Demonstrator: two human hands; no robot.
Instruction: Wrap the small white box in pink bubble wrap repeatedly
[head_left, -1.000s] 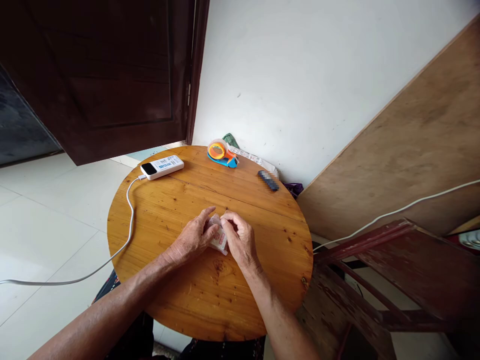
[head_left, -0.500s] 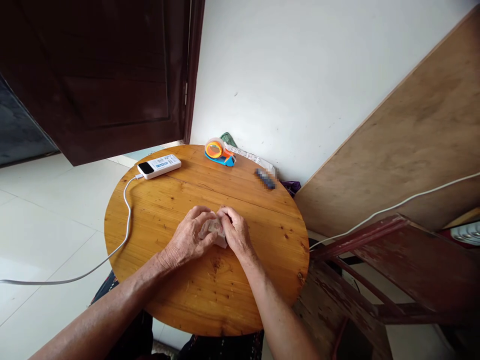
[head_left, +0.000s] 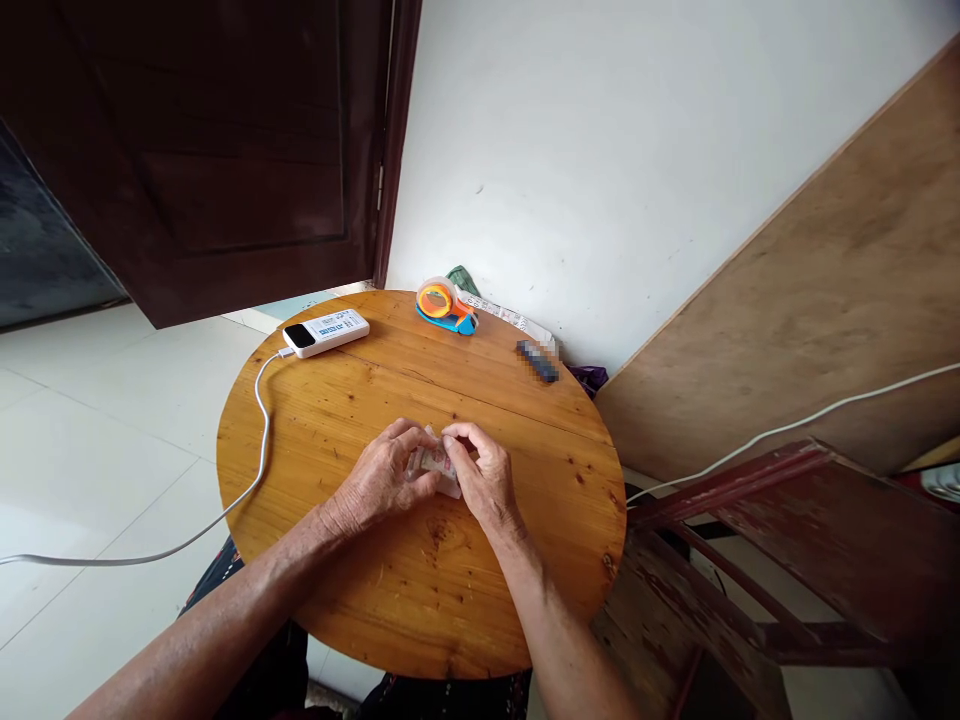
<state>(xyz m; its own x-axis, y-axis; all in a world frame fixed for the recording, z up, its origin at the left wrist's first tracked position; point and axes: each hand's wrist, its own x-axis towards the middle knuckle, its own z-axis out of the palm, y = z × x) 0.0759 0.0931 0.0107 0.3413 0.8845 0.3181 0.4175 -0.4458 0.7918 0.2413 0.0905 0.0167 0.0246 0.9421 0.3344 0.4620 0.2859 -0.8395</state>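
On the round wooden table (head_left: 330,420) lies a small whitish, see-through packet (head_left: 439,461) with pinkish-red print. My left hand (head_left: 386,470) is curled around its left side, thumb and fingers pressing it against the tabletop. At the packet's upper right, my right hand (head_left: 484,475) has thumb and forefinger pinched together at the edge. The fingers partly cover the packet, so its full outline and contents are hidden.
A white device with a dark screen (head_left: 328,333) sits at the table's far left, its white cable (head_left: 259,470) running off the edge. Farther back are an orange and blue tape dispenser (head_left: 448,306) and a blurred dark object (head_left: 538,361). A reddish wooden chair (head_left: 795,530) stands at right.
My right hand has drawn slightly back from my left, baring more of the packet and its print. The whole view has shifted a little.
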